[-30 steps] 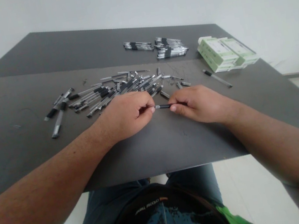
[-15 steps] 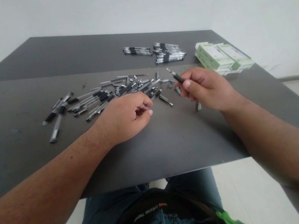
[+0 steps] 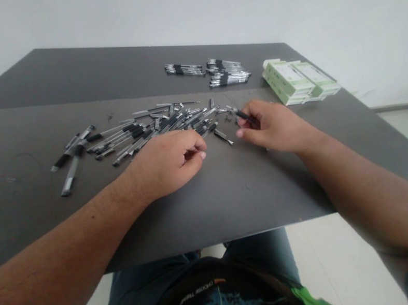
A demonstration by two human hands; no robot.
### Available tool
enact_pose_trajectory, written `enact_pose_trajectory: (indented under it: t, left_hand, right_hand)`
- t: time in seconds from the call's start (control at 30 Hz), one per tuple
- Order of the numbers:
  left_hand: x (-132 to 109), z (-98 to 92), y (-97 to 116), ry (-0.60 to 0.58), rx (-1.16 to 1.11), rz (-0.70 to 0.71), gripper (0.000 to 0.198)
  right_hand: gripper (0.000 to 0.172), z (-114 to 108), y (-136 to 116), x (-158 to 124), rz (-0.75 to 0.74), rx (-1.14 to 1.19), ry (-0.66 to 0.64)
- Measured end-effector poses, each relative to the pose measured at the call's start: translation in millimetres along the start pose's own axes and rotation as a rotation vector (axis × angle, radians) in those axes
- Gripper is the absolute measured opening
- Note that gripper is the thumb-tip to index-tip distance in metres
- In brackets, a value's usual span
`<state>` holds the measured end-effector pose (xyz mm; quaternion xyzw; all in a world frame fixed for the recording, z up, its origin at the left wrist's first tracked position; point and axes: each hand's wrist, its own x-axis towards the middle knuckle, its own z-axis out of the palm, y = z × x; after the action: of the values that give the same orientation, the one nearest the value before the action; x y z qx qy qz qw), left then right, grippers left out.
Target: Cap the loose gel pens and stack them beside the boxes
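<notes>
My right hand [image 3: 272, 124] holds a pen [image 3: 244, 115] with a black grip along its fingers, the thumb lowered away from it. The pen's tip points up and to the left. My left hand [image 3: 172, 162] rests at the near side of a loose pile of pens and pen parts [image 3: 137, 131], its fingers curled toward the thumb. Whatever those fingers hold, if anything, is hidden. Between the hands lies a small pen cap [image 3: 224, 137] on the dark table.
Bundled clear pens [image 3: 230, 78] lie in groups farther back, with another group [image 3: 184, 69] to their left. Green and white boxes [image 3: 290, 82] stand at the right. A few crossed pens [image 3: 72, 167] lie left of the pile. The table [image 3: 208, 220] ends just before my lap.
My right thumb has come off the pen and dropped lower, and the pen has sunk lower and deeper into the fingers. The left hand keeps its pose; the view has shifted slightly.
</notes>
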<state>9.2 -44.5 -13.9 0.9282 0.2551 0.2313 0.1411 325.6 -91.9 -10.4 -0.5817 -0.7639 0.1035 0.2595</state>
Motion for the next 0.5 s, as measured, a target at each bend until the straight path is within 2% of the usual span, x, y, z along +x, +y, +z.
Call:
enact_pose_trajectory:
  t: [0.07, 0.2, 0.5]
  left_hand:
    - [-0.3, 1.1, -1.3, 0.007, 0.006, 0.013, 0.019]
    - [-0.7, 2.3, -2.5, 0.0, 0.023, 0.032, 0.019]
    - [-0.9, 1.4, -0.3, -0.038, 0.041, 0.013, 0.018]
  right_hand:
    - [0.022, 6.5, -8.5, -1.5, -0.046, -0.061, -0.045]
    - [0.018, 21.0, -15.1, -2.6, -0.107, -0.182, -0.033]
    - [0.013, 29.1, -17.0, -0.7, -0.048, -0.302, -0.128]
